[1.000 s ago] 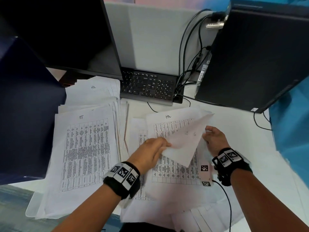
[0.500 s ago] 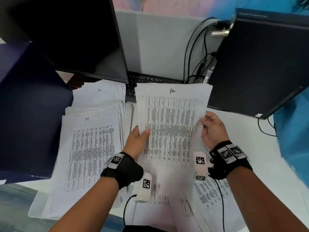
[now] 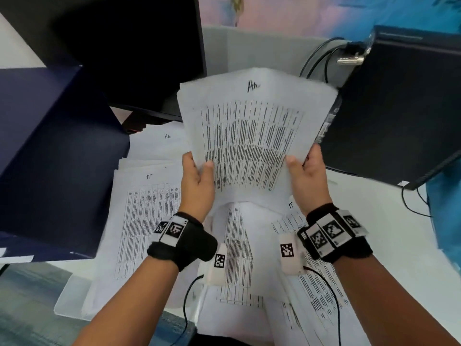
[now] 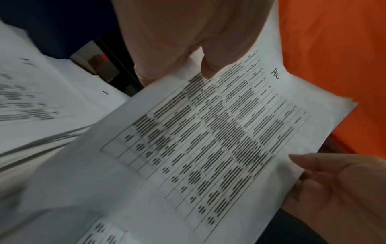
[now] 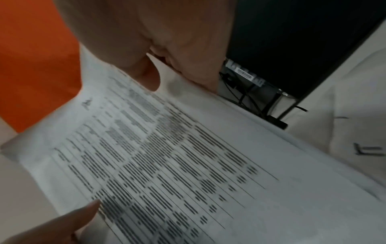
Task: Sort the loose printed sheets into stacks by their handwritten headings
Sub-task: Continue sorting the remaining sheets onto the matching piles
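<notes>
I hold a bundle of printed sheets (image 3: 252, 136) headed "Hr" up off the desk, between both hands. My left hand (image 3: 198, 179) pinches its left edge, thumb on the printed face; my right hand (image 3: 305, 171) pinches the right edge the same way. The left wrist view shows the same sheets (image 4: 208, 140) with the thumb of my left hand (image 4: 208, 69) on them, and the right wrist view shows those sheets (image 5: 177, 165) too. On the desk at left lies a stack headed "IT" (image 3: 147, 221), with a stack headed "Hr" (image 3: 162, 143) behind it. Loose sheets (image 3: 249, 283) lie below my hands.
A dark monitor (image 3: 129, 51) stands at the back left and a black computer tower (image 3: 399, 108) at the right, with cables (image 3: 321, 58) between them. A dark blue box (image 3: 55, 161) borders the stacks on the left. The white desk (image 3: 374, 221) shows at right.
Both hands gathered the "Hr" sheets and lifted them from the loose pile, higher and more upright now. They now hide the keyboard at the back.
</notes>
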Available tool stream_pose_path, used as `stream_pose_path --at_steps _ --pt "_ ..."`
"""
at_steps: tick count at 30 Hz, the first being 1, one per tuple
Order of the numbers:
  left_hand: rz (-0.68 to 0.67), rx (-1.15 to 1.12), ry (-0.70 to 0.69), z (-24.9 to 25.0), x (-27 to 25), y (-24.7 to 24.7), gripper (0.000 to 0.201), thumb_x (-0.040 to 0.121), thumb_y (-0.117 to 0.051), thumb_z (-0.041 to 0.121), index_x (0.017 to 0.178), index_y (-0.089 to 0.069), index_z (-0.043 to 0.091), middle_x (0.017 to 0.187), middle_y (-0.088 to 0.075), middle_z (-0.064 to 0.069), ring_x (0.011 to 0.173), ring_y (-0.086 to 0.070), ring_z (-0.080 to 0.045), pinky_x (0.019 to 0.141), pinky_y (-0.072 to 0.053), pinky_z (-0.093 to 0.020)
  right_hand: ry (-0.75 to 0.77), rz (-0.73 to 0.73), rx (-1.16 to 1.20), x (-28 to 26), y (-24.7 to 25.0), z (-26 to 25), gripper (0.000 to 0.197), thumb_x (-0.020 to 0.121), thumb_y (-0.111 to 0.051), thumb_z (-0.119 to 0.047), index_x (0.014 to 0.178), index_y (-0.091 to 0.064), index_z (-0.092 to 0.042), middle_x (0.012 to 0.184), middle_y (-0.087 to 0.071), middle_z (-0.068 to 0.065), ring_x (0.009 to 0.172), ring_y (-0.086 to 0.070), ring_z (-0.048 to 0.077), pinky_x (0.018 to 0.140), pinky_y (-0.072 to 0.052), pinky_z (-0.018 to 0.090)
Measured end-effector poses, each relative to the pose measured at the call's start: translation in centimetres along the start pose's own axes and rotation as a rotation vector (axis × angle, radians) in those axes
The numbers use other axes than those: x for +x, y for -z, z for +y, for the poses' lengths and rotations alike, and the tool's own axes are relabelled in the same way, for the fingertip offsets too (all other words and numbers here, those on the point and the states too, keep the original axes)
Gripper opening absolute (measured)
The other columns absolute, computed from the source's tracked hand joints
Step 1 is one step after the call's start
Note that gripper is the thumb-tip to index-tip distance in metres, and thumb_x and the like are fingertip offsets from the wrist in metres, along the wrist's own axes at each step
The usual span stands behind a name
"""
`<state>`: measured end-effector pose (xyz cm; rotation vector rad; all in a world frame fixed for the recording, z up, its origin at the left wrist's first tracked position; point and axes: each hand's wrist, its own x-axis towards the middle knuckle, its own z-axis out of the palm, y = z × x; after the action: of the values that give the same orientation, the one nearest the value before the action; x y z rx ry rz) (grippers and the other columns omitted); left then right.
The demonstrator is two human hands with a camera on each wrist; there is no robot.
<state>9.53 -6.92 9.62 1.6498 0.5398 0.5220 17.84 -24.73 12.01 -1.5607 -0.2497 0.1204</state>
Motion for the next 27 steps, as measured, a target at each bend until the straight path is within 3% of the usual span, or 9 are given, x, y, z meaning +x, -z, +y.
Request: stream_pose_path --at_steps 4,7,9,11,14,17,19,22,27 --pt "-0.062 -0.010 0.143 -0.8 0.0 -0.1 0.060 0.101 -0.045 0.020 0.150 -0.012 0.011 0.114 -0.036 0.022 0.110 -0.035 0.006 0.093 -0.029 -0.013 -0.096 -0.014 -0.048 0.2 -0.3 2.2 0.039 0.091 -0.040 0.011 0.116 -0.040 -0.019 0.113 -0.060 -0.003 0.105 -0.059 0.008 0.102 -0.047 0.038" --pt "-0.105 0.025 0.246 -1.5 0.8 -0.1 0.060 0.098 -0.048 0.034 0.149 -0.021 0.017 0.139 -0.040 0.009 0.128 -0.040 -0.011 0.113 -0.027 -0.036 -0.162 -0.047 -0.168 0.3 -0.4 3.9 0.044 0.091 -0.040 0.002 0.132 -0.035 -0.014 0.131 -0.054 -0.001 0.120 -0.052 0.014 0.110 -0.038 0.043" --pt "-0.103 0.029 0.247 -1.2 1.2 -0.1 0.056 0.096 -0.046 0.038 0.144 -0.031 0.014 0.132 -0.055 -0.004 0.124 -0.050 -0.020 0.109 -0.037 -0.045 -0.158 -0.024 -0.232 0.7 -0.6 4.5 0.051 0.094 -0.044 -0.014 0.142 -0.029 -0.015 0.143 -0.046 0.001 0.132 -0.044 0.017 0.114 -0.033 0.043" --pt "-0.083 0.012 0.206 -0.8 1.8 0.2 0.037 0.098 -0.045 0.030 0.131 -0.044 0.012 0.114 -0.064 0.000 0.106 -0.060 -0.011 0.096 -0.047 -0.032 -0.150 0.036 -0.235 1.5 -0.7 4.8 0.056 0.091 -0.048 -0.028 0.143 -0.031 -0.013 0.144 -0.045 0.005 0.133 -0.043 0.019 0.113 -0.034 0.045" --pt "-0.047 0.070 0.141 -0.9 2.4 1.1 0.013 0.100 -0.044 0.026 0.104 -0.050 0.015 0.085 -0.055 0.007 0.074 -0.052 -0.004 0.071 -0.045 -0.017 -0.163 0.126 -0.276 2.7 -0.3 4.8 0.028 0.091 -0.051 -0.015 0.119 -0.052 -0.010 0.119 -0.063 0.007 0.108 -0.061 0.023 0.097 -0.050 0.044" --pt "-0.084 0.294 0.215 -3.1 2.7 2.8 0.022 0.100 -0.041 0.034 0.101 -0.048 0.014 0.085 -0.054 0.003 0.077 -0.051 -0.012 0.065 -0.042 -0.022 -0.251 0.081 -0.418 3.0 0.5 6.0 0.017 0.089 -0.050 -0.009 0.105 -0.058 -0.010 0.102 -0.066 0.005 0.091 -0.064 0.023 0.082 -0.055 0.035" --pt "-0.099 0.589 0.272 -5.3 2.7 3.9 0.026 0.097 -0.044 0.036 0.102 -0.050 0.011 0.098 -0.059 -0.007 0.090 -0.056 -0.024 0.074 -0.046 -0.031 -0.354 0.038 -0.501 2.7 1.1 7.6 0.015 0.087 -0.048 -0.005 0.098 -0.058 -0.008 0.090 -0.065 0.004 0.081 -0.061 0.022 0.068 -0.050 0.026" --pt "-0.085 1.058 0.415 -7.6 2.3 4.5 0.057 0.086 -0.050 0.052 0.125 -0.046 0.011 0.128 -0.048 -0.012 0.120 -0.044 -0.031 0.096 -0.042 -0.049 -0.492 -0.019 -0.614 2.2 1.6 10.8 0.022 0.082 -0.046 -0.005 0.100 -0.059 -0.006 0.096 -0.066 0.010 0.087 -0.063 0.027 0.075 -0.052 0.031" --pt "-0.210 1.307 0.519 -9.0 2.4 3.6 0.115 0.068 -0.045 0.085 0.149 -0.011 0.010 0.155 -0.016 -0.015 0.141 -0.021 -0.034 0.100 -0.034 -0.063 -0.580 -0.125 -0.854 1.5 1.5 13.5 0.015 0.087 -0.044 0.002 0.100 -0.051 0.000 0.100 -0.055 0.019 0.094 -0.057 0.034 0.076 -0.042 0.032"
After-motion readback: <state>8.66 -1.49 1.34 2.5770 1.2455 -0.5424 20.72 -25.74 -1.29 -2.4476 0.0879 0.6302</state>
